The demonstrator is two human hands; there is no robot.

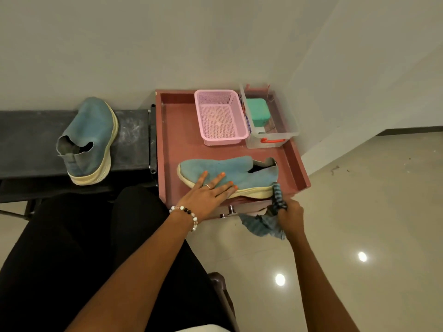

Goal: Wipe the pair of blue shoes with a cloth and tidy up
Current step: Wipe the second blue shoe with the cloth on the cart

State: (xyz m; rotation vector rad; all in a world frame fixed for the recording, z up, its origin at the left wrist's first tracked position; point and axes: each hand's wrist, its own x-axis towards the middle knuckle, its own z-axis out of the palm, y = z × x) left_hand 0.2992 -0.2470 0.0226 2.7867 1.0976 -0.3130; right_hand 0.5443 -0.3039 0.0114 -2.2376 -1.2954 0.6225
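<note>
One blue shoe (239,169) with a cream sole lies on its side on the reddish-brown tray table (175,144), toe to the left. My left hand (211,190) presses flat on its toe part with straight fingers. My right hand (291,218) grips a blue striped cloth (266,224), whose upper end touches the sole at the heel; the rest hangs below the table edge. The second blue shoe (90,140) stands on the dark bench (24,140) to the left, untouched.
A pink mesh basket (220,116) and a clear plastic box (271,133) holding a green case stand at the back of the tray table. White walls close in behind and to the right. Glossy tiled floor (359,212) lies on the right. My dark-clothed legs fill the lower left.
</note>
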